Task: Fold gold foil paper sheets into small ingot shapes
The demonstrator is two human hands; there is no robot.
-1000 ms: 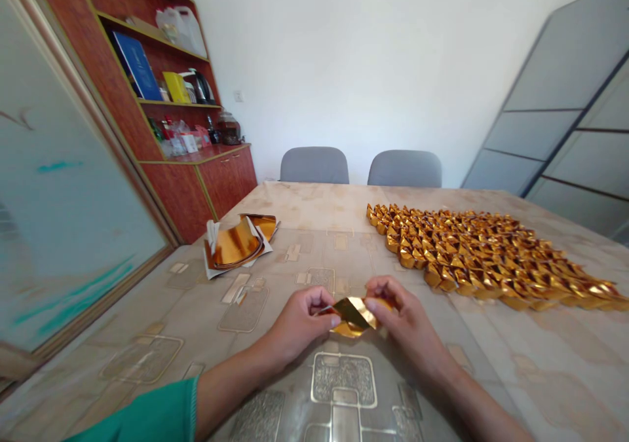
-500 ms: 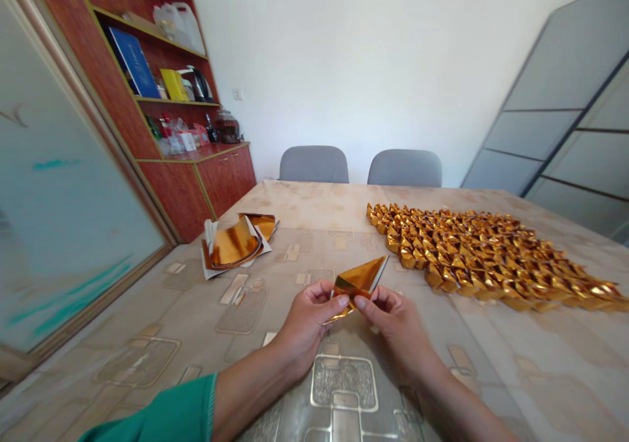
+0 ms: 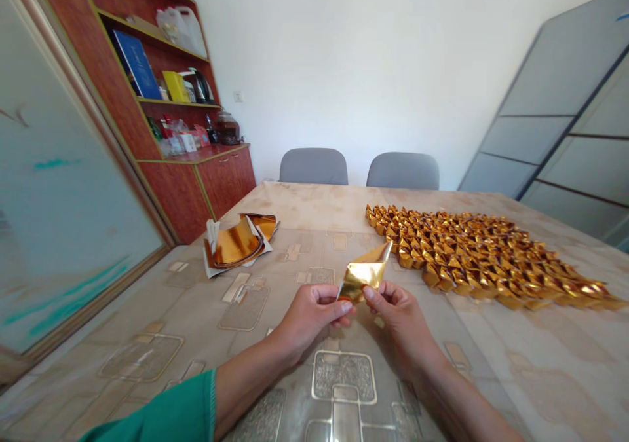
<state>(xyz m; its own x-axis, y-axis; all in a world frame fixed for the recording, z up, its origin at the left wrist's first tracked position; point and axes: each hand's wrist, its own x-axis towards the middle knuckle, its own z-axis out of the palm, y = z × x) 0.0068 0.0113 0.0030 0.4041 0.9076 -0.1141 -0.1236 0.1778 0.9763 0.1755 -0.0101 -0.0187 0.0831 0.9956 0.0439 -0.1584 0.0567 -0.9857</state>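
A partly folded sheet of gold foil paper (image 3: 362, 276) is held above the near middle of the table, its pointed corner tilted up to the right. My left hand (image 3: 319, 311) pinches its lower left edge, thumb on top. On the lower right side, my right hand (image 3: 396, 308) grips the same sheet between thumb and fingers. Some fingertips are hidden behind the foil. Beyond it to the right lie rows of folded gold paper ingots (image 3: 472, 252). To the left sits a stack of loose gold foil sheets (image 3: 238, 244) with white undersides, curling upward.
The table (image 3: 285, 200) has a patterned, glossy cover. Two grey chairs (image 3: 313, 165) stand at its far side. A red-brown cabinet (image 3: 201, 186) with bottles and a kettle is at the back left, beside a frosted glass door (image 3: 63, 186).
The gold foil paper has been turned and folded further between my fingers, now showing a bright flat face. Both hands stay in nearly the same place.
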